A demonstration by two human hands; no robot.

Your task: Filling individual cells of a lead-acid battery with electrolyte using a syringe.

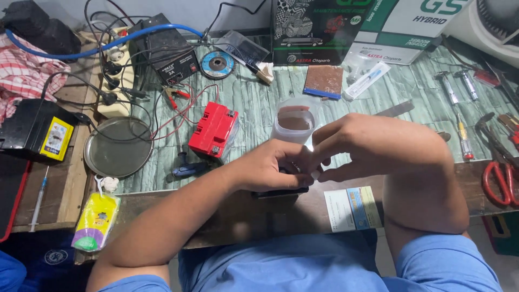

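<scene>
My left hand rests at the bench's front edge on a small dark flat object, which is mostly hidden under the fingers. My right hand meets it from the right, fingertips pinched on a small white piece between both hands. Just behind the hands stands a clear plastic cup with brownish content. A small red battery lies to the left of the cup, with red wires running to it.
A round metal lid and a black charger box sit at the left. Screwdrivers and red-handled pliers lie at the right. Cardboard boxes stand at the back. A paper card lies at the bench edge.
</scene>
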